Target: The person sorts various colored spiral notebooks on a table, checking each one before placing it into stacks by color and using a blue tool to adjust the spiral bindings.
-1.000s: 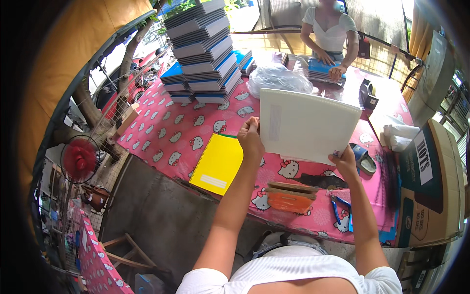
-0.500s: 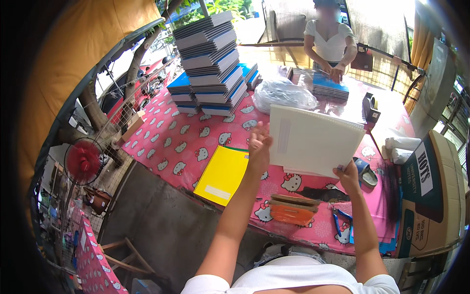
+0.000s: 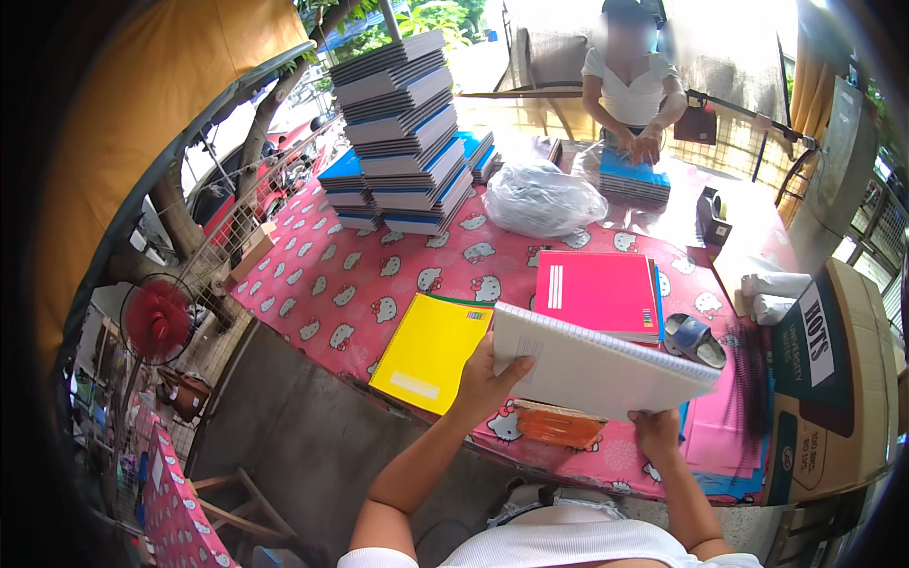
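Between my two hands is a white-faced spiral notebook (image 3: 606, 367), tilted above the near part of the table, its coil along the far edge. My left hand (image 3: 494, 381) is closed on its left end, thumb lying on the white face. At the lower right edge, my right hand (image 3: 655, 434) grips the same notebook, fingers partly hidden. Just beyond lies a stack of notebooks with a pink cover (image 3: 597, 292) on top. A yellow spiral notebook (image 3: 426, 352) rests beside my left hand. An orange block-like object (image 3: 557, 426) sits under the held notebook, partly covered.
Tall stacks of notebooks (image 3: 402, 133) stand far left. A clear plastic bag (image 3: 542, 197) lies mid-table. Across the table a person (image 3: 632, 95) has both hands on blue notebooks (image 3: 632, 178). A slipper (image 3: 696, 339), black coils (image 3: 751, 388) and a cardboard box (image 3: 838, 379) are at right.
The white-faced notebook has come down and nearer, tipping flatter and uncovering the pink-covered stack. My left hand, apart from it with fingers spread before, now grips its left end.
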Demonstrator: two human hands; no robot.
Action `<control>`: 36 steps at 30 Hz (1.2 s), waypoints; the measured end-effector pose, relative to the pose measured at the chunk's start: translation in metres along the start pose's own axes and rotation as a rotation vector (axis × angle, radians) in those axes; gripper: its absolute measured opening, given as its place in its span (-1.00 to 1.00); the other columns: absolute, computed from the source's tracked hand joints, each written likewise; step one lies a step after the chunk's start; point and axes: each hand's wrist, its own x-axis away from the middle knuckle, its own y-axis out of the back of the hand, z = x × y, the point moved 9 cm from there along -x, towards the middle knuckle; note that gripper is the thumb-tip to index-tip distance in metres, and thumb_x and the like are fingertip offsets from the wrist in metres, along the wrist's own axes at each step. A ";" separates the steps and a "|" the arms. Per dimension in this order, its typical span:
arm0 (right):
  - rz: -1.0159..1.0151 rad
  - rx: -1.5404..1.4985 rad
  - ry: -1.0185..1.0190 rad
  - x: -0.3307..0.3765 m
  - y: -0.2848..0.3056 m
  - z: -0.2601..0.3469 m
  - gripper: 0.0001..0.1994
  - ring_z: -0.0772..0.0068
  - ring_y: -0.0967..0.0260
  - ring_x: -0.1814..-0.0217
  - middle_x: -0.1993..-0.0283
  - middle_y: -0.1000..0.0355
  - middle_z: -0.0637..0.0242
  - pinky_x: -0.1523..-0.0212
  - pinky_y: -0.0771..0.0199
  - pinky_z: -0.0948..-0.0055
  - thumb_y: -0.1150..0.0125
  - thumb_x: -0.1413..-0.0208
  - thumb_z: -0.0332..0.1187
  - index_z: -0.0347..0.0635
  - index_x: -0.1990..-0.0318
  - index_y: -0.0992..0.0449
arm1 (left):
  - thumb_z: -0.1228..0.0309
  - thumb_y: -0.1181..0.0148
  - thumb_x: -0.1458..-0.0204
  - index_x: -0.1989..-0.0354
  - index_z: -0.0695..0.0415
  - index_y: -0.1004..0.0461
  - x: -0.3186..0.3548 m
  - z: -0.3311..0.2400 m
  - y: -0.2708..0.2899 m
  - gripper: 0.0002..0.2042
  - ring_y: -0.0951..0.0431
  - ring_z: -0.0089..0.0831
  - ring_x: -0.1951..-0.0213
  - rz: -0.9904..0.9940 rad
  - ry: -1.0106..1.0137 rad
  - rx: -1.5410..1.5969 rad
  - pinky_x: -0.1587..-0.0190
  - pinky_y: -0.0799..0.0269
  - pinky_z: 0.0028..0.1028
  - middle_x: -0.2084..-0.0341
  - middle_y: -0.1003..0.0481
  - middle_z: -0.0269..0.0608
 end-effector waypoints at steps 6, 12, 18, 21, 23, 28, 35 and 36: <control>0.045 0.274 0.213 -0.008 -0.006 -0.002 -0.73 0.40 -0.44 0.26 0.29 -0.50 0.21 0.25 -0.41 0.43 -0.22 0.09 -0.63 -0.30 0.16 -0.47 | 0.53 -0.24 -0.03 0.01 0.25 -0.31 0.020 0.026 0.014 -0.65 -0.48 -0.52 0.09 -0.109 -0.003 0.292 0.02 -0.40 -0.48 0.17 -0.48 -0.23; 0.096 0.309 0.245 -0.009 -0.020 0.025 -0.79 0.41 -0.43 0.28 0.34 -0.50 0.22 0.32 -0.37 0.42 -0.23 0.13 -0.63 -0.28 0.26 -0.50 | 0.55 -0.24 -0.03 0.00 0.26 -0.30 0.026 0.030 0.022 -0.64 -0.47 -0.53 0.07 -0.138 -0.034 0.324 -0.02 -0.39 -0.47 0.13 -0.47 -0.23; 0.145 0.462 0.336 0.003 -0.019 0.015 -0.74 0.10 -0.43 0.25 0.29 -0.48 0.09 0.20 -0.38 0.27 -0.24 0.13 -0.62 -0.29 0.20 -0.50 | 0.55 -0.24 -0.03 -0.02 0.22 -0.30 0.042 0.043 0.024 -0.62 -0.44 -0.50 0.03 -0.124 -0.008 0.292 -0.04 -0.37 -0.44 0.11 -0.46 -0.24; 0.142 0.502 0.318 0.005 -0.015 -0.018 -0.72 0.04 -0.44 0.23 0.28 -0.48 0.07 0.16 -0.39 0.23 -0.24 0.13 -0.61 -0.29 0.18 -0.49 | 0.54 -0.27 0.00 -0.04 0.19 -0.28 0.045 0.049 0.024 -0.58 -0.36 -0.44 -0.08 -0.128 -0.023 0.110 -0.13 -0.29 -0.35 0.03 -0.39 -0.21; 0.151 0.486 0.265 0.009 -0.017 -0.041 -0.70 0.11 -0.46 0.22 0.28 -0.49 0.09 0.16 -0.39 0.26 -0.24 0.12 -0.61 -0.28 0.16 -0.46 | 0.51 -0.30 0.03 -0.14 0.18 -0.16 0.048 0.036 0.030 -0.44 -0.19 -0.38 -0.21 -0.173 -0.182 0.035 -0.23 -0.12 -0.31 -0.07 -0.26 -0.16; 0.206 0.434 0.129 0.019 -0.023 -0.074 -0.68 0.34 -0.45 0.23 0.27 -0.49 0.16 0.23 -0.40 0.41 -0.18 0.04 -0.63 -0.27 0.08 -0.40 | 0.44 -0.34 0.07 -0.31 0.28 0.15 0.061 0.051 0.002 -0.14 -0.15 -0.30 -0.23 -0.135 0.018 0.181 -0.24 -0.08 -0.39 -0.20 -0.12 -0.01; 0.180 0.350 0.167 0.019 -0.020 -0.070 -0.66 0.30 -0.45 0.23 0.25 -0.48 0.15 0.19 -0.41 0.40 -0.24 0.09 -0.61 -0.26 0.09 -0.41 | 0.27 -0.17 -0.05 -0.37 0.22 0.16 0.062 -0.089 -0.069 -0.20 0.08 -0.08 -0.35 -0.404 -0.503 -0.759 -0.30 0.27 0.03 -0.29 0.06 0.20; 0.196 0.316 0.137 0.019 -0.021 -0.065 -0.64 0.25 -0.45 0.23 0.23 -0.48 0.13 0.19 -0.42 0.37 -0.29 0.14 -0.60 -0.26 0.11 -0.42 | 0.20 -0.12 -0.08 -0.36 0.22 0.11 0.059 -0.096 -0.100 -0.25 0.08 -0.02 -0.35 -0.311 -0.568 -1.054 -0.28 0.33 0.15 -0.30 0.07 0.20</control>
